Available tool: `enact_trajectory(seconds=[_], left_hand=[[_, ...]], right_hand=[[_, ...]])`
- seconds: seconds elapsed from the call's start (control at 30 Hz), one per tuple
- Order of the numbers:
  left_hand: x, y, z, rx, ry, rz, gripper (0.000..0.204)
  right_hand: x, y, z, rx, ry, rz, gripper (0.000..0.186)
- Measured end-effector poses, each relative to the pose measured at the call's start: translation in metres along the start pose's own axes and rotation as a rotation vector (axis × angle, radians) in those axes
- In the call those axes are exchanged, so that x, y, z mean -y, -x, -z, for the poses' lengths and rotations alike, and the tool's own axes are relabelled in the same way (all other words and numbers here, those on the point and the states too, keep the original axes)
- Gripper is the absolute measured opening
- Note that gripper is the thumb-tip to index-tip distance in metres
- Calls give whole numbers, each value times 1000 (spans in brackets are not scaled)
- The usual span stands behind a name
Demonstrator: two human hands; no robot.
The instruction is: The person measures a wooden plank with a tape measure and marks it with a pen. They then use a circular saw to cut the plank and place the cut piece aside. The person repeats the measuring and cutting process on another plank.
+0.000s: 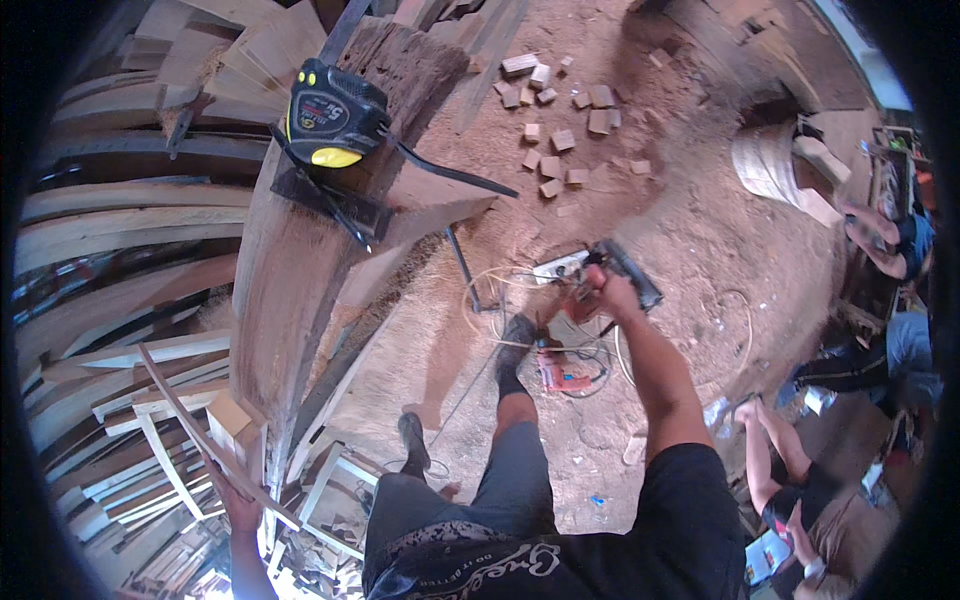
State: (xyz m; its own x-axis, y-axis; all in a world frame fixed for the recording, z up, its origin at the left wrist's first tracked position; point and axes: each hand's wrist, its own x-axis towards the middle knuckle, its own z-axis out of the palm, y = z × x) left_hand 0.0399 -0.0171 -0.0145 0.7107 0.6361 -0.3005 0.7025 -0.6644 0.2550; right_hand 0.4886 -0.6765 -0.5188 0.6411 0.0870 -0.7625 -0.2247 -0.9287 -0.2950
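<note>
My left hand [236, 502], at the lower left, is closed around a long thin wooden strip [195, 430], held tilted beside a stack of cut timber. Low over the floor on the other side, my right hand [612, 291] grips a red-and-black power tool [634, 272]; its exact kind is hard to make out. A white power strip [560, 267] lies close to it. On the ground beside my foot rests a red drill [560, 372] with its cord. A black-and-yellow tape measure [335, 115] sits on the large wooden beam [285, 265] ahead of me.
Small wooden blocks [563, 140] are scattered on the dusty floor ahead. Stacked boards [130, 220] fill the left side. Loose cables [490, 290] loop around my feet. A white sack [765, 165] stands at the far right, and other people [790, 480] sit along the right side.
</note>
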Motion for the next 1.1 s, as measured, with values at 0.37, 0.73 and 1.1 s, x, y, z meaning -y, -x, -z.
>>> enact_trajectory(seconds=[0.37, 0.73, 1.1], left_hand=[[-36, -8, 3, -29, -246, -79, 144], [-21, -6, 7, 79, -169, -10, 149], [-36, -4, 10, 89, -166, -42, 139]], right_hand=[[26, -126, 9, -125, 327, 193, 29], [90, 379, 38, 1925, -69, 516, 50], [187, 472, 135, 1328, 2, 662, 51]])
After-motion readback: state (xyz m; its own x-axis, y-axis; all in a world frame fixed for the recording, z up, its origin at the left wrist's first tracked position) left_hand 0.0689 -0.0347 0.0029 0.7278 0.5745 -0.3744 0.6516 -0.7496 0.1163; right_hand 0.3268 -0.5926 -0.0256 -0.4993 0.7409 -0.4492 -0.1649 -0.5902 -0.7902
